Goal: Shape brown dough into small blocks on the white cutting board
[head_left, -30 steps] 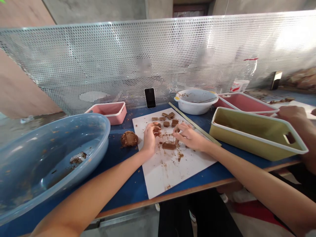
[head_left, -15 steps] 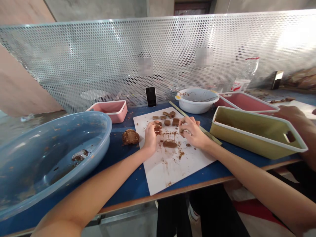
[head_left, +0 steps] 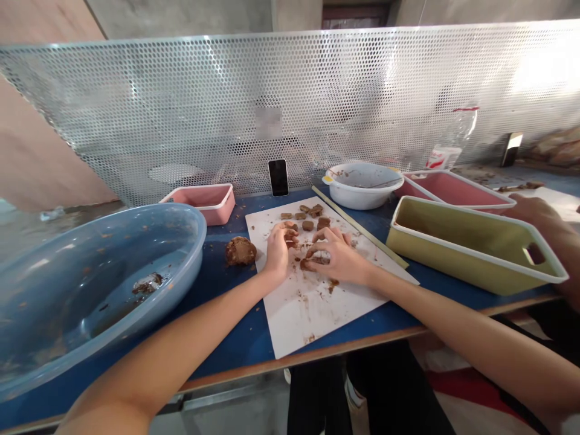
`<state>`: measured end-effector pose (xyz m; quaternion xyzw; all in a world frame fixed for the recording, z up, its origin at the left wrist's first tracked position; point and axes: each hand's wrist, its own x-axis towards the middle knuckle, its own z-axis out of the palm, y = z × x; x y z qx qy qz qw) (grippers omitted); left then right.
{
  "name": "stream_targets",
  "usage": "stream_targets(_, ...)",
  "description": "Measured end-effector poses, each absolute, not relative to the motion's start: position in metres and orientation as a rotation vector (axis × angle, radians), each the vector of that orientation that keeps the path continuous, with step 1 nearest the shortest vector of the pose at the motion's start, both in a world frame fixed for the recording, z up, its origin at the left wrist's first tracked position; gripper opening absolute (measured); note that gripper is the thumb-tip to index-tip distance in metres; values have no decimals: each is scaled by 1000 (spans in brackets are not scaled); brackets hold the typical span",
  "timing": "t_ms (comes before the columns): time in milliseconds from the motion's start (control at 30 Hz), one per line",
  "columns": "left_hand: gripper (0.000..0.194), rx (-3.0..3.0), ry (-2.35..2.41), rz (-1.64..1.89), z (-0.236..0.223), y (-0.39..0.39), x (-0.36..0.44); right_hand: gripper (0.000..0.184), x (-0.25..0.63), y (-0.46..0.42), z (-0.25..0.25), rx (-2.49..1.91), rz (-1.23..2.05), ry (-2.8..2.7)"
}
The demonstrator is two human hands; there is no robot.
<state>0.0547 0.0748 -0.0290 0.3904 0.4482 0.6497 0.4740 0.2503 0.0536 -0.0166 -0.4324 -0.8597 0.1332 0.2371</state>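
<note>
Now the right hand (head_left: pixel 333 257) curls its fingers over a brown clay block (head_left: pixel 313 261) on the white board (head_left: pixel 312 302), gripping it. Just left, the left hand (head_left: pixel 277 248) pinches a small clay piece (head_left: pixel 289 235), near the clay lump (head_left: pixel 240 251).

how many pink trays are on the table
2. One small pink tray stands at the back left, beside the blue basin. A longer pink tray lies at the back right, behind the yellow-green tray. More may be hidden past the frame's right edge.
</note>
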Motion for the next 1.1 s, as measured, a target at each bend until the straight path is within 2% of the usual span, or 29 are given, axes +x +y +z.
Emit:
stream_targets(633,16,921,1098,1577,-28,74,58,15,228,43,-26,-1193,154,-2325)
stream_targets(933,15,911,1094,1593,-28,74,58,16,226,41,-31,-1175,94,-2287)
stream_targets(1100,14,937,1086,1600,-29,74,57,25,229,37,-23,-1186,80,-2318)
